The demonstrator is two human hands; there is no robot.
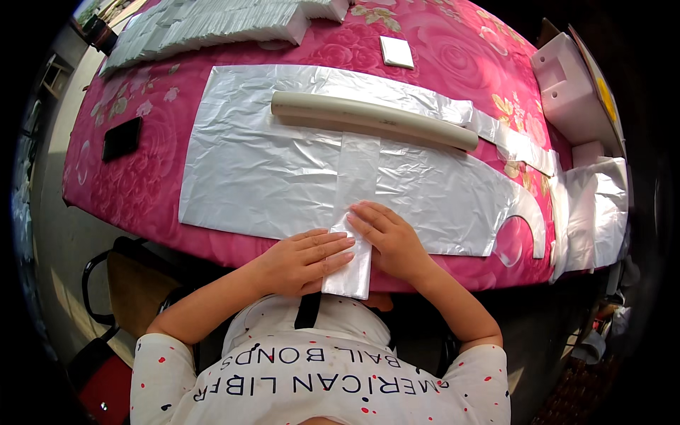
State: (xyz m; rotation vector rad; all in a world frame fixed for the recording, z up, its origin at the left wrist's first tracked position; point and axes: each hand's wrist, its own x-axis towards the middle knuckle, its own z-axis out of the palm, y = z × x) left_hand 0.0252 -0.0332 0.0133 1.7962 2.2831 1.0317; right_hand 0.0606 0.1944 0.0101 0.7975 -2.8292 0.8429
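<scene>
Pink rose-print cotton-look tablecloth [156, 195]; left hand [301, 262], right hand [389, 237] near-touching, likely flattening folded white plastic strip [348, 280]. Next move's needing aligned edges.

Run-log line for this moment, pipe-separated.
left hand: fingers extended, on strip | right hand: fingers extended, on strip | bag: spread on cloth | tube: lying on bag
</scene>
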